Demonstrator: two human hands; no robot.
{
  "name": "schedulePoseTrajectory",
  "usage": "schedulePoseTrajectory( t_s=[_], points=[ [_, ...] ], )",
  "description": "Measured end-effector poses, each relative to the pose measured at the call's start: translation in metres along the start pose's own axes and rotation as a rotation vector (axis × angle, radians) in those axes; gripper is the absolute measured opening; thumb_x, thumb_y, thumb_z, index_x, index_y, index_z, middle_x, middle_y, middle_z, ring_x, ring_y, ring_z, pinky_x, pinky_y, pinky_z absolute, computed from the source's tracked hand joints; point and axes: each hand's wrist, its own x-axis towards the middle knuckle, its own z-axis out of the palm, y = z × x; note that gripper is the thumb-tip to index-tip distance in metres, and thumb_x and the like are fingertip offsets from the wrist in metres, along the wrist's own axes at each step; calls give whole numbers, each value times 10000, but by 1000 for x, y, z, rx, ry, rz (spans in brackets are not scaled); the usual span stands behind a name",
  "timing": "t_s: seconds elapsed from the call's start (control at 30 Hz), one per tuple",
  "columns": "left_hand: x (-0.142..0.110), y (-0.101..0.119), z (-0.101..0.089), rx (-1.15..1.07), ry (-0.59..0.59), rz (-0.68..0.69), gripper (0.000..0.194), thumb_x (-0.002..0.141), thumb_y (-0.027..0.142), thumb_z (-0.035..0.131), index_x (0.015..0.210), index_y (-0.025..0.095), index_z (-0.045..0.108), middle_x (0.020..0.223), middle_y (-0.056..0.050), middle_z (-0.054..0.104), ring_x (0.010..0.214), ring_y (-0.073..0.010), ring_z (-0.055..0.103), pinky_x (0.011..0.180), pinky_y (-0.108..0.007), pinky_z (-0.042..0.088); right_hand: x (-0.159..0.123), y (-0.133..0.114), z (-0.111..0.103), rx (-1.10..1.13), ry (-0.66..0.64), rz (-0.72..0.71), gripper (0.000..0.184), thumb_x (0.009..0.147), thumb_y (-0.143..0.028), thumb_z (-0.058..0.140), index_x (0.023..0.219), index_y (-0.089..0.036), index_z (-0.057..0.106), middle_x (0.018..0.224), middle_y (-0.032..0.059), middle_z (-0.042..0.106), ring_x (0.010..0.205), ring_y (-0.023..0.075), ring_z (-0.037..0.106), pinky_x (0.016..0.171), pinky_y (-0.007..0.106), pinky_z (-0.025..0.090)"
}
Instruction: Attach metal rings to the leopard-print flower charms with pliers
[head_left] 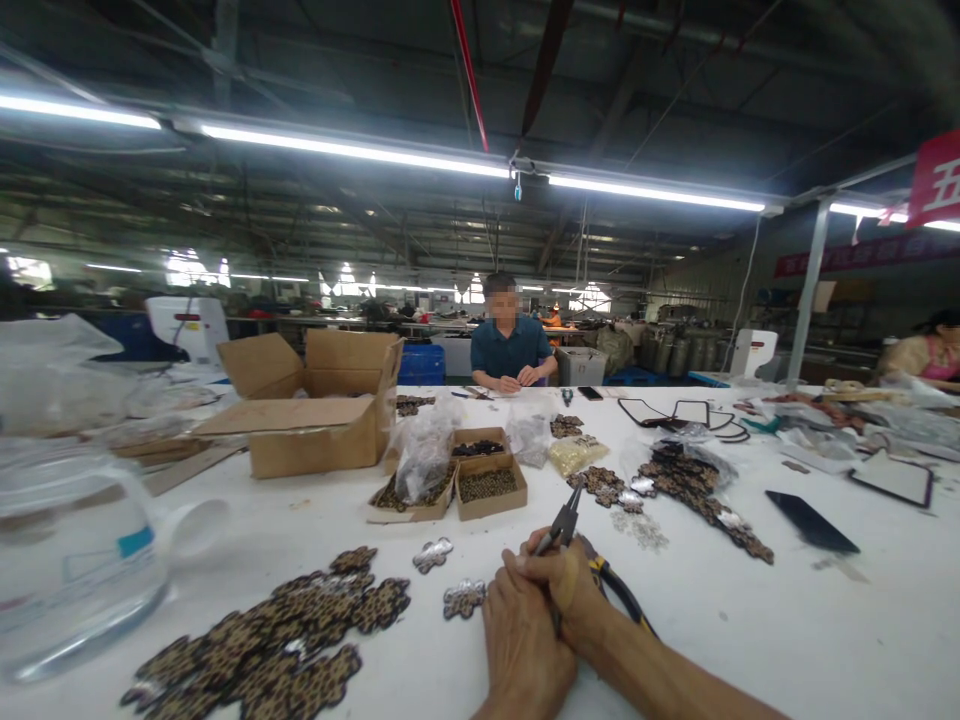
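My right hand [568,585] is closed around a pair of needle-nose pliers [566,522], whose dark jaws point up and away from me. My left hand [525,640] is pressed against the right one with its fingers curled in; what it grips is hidden. Beside my right wrist lies a tool with black and yellow handles [622,590], partly covered. A bear-shaped leopard-print patch [463,598] rests just left of my left hand, and another patch [433,554] lies a little farther off. A large heap of leopard-print patches [277,640] spreads at the front left.
Small cardboard trays of metal bits [491,486] stand ahead, near a large open carton [315,420]. A clear plastic jug [75,570] is at the left. More patches [697,490] and a dark phone-like slab [811,520] lie right. A person [510,345] sits opposite.
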Motion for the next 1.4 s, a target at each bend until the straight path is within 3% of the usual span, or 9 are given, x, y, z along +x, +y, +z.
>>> schedulePoseTrajectory(
  t_s=[0.27, 0.53, 1.4],
  points=[
    [0, 9, -14, 17, -57, -3, 697, 750, 156, 563, 1415, 119, 358, 1178, -151, 529, 1097, -291, 477, 954, -371, 333, -2, -7, 7, 0, 50, -40, 313, 510, -148, 850, 668, -168, 580, 636, -18, 610, 625, 155, 572, 667, 300, 479],
    [-1, 6, -9, 41, -16, 20, 642, 761, 158, 544, 1381, 93, 391, 1170, -169, 523, 1079, -302, 485, 942, -390, 336, -2, -1, 4, -23, -4, -78, 317, 540, -195, 869, 652, -173, 572, 627, -25, 602, 613, 142, 548, 644, 291, 471],
    [-3, 2, -4, 15, 22, 26, 669, 732, 163, 576, 1378, 138, 402, 1166, -142, 527, 1069, -284, 493, 935, -392, 348, 2, 4, 3, -41, 45, -77, 334, 498, -193, 883, 610, -169, 569, 584, -39, 565, 591, 126, 514, 616, 273, 453]
  ],
)
